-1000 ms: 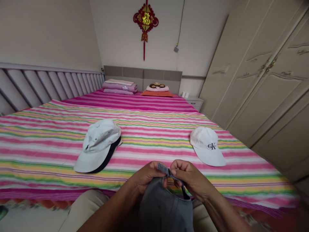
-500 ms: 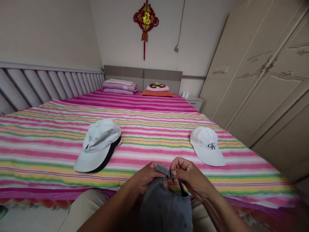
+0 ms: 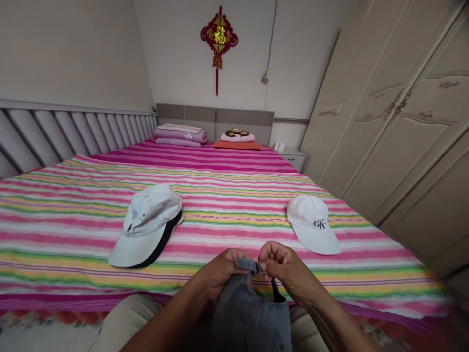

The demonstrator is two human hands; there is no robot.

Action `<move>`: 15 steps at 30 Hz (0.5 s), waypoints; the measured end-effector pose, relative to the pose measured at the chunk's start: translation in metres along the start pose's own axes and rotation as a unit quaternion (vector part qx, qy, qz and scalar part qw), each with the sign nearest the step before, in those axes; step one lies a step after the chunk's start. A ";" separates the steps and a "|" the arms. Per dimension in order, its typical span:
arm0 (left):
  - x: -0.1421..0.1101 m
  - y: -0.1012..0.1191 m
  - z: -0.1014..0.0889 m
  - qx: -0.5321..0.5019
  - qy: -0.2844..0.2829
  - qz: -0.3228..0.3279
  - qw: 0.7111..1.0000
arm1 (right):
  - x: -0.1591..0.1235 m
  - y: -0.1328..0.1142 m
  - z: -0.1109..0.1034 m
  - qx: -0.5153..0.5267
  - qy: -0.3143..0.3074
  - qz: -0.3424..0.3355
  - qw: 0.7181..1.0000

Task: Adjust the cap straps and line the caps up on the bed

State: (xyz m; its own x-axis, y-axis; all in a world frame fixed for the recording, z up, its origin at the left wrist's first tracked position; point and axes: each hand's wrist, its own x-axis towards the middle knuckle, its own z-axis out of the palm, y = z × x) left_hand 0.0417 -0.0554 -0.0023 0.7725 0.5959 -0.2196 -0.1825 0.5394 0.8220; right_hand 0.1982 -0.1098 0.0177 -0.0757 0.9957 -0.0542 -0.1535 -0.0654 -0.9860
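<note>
A grey cap hangs in front of me at the bed's near edge, its back opening toward the top. My left hand pinches the left part of its back strap, whose loose end points left. My right hand is closed on the strap near the dark buckle, thumb against the fingertips. Both hands are close together, and the cap's brim is out of sight. Beyond my left hand lies a white cap on top of a dark-brimmed one. Right of my right hand sits a white cap with black letters.
The caps lie on a bed with a striped sheet. Folded purple bedding and a pink and orange stack rest by the headboard. A railing runs along the left, a wardrobe along the right.
The view has shifted slightly, so the bed and caps appear a little lower. Both hands keep their hold on the grey cap's strap, with hardly any movement.
</note>
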 end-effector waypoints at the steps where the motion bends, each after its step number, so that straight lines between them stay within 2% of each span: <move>1: -0.001 0.001 0.001 -0.002 -0.002 0.001 1.000 | 0.000 0.000 0.000 -0.003 0.000 -0.003 1.000; 7: -0.001 0.001 0.006 -0.009 -0.033 -0.011 0.999 | 0.002 0.002 0.000 -0.037 -0.013 -0.014 0.999; 10: 0.002 -0.002 0.005 0.001 -0.026 0.010 1.000 | 0.004 0.001 0.002 -0.144 -0.032 -0.076 0.986; 12: 0.004 -0.004 0.003 0.006 -0.007 0.017 1.000 | 0.005 0.001 0.004 -0.205 -0.022 -0.118 0.971; 15: 0.004 -0.005 0.000 0.000 0.001 0.005 1.000 | 0.006 0.000 0.005 -0.210 -0.003 -0.135 0.968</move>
State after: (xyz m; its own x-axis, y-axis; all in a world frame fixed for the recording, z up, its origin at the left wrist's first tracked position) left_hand 0.0456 -0.0560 -0.0065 0.7699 0.6016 -0.2129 -0.1900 0.5346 0.8235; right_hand 0.1924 -0.1044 0.0178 -0.0946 0.9720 0.2151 0.2447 0.2321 -0.9414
